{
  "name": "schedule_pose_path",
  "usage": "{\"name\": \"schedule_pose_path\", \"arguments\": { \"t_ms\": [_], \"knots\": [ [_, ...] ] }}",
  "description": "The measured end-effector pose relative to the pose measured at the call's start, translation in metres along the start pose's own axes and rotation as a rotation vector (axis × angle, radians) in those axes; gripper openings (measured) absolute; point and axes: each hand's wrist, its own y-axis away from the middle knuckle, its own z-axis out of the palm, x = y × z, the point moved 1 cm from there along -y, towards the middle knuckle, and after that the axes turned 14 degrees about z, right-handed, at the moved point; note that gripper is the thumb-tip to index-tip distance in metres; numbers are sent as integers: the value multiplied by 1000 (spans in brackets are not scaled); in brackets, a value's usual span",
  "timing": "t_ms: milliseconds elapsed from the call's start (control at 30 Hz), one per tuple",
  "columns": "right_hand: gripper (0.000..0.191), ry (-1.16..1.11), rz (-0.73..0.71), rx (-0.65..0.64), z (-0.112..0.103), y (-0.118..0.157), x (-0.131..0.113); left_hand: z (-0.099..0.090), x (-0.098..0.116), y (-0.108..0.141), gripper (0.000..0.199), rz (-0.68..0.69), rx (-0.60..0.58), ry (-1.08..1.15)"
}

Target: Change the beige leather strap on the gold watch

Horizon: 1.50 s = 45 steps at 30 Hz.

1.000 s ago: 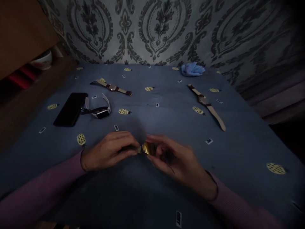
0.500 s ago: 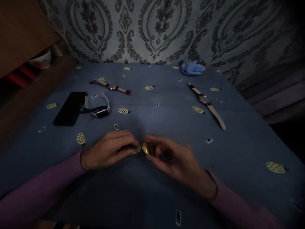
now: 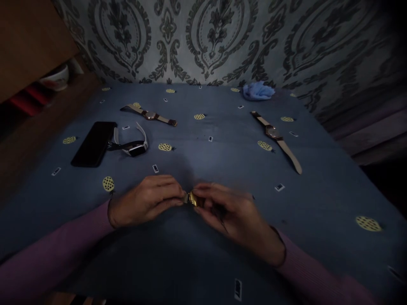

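A gold-coloured wristwatch is held between my two hands, just above the cloth. The fingertips of my left hand pinch its strap end on the left side. My right hand is closed around the gold case, thumb below and fingers above. Part of a dark strap shows under the right palm; the rest of the watch is hidden by the fingers.
On the patterned blue tablecloth lie a black phone, a white smartwatch, a strap watch and another strap watch. A crumpled blue cloth sits by the wall. A bowl stands on the left shelf.
My right hand has shifted slightly left, and its fingers now cover more of the gold case. My left hand keeps its pinch in nearly the same spot.
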Motion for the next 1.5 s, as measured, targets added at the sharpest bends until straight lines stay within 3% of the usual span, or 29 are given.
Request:
{"name": "schedule_pose_path", "arguments": {
  "t_ms": [300, 867, 1133, 1500],
  "knots": [
    [12, 55, 22, -59, 6, -2, 5, 6, -4, 5, 12, 6, -38, -27],
    [14, 86, -30, -7, 13, 2, 9, 5, 0, -1, 21, -8, -192, -178],
    [14, 101, -47, 19, 13, 2, 9, 7, 0, 0, 21, -26, -202, -178],
    [13, 71, -71, 18, 13, 0, 8, 7, -2, 0, 21, -46, -129, -135]
  ]
}}
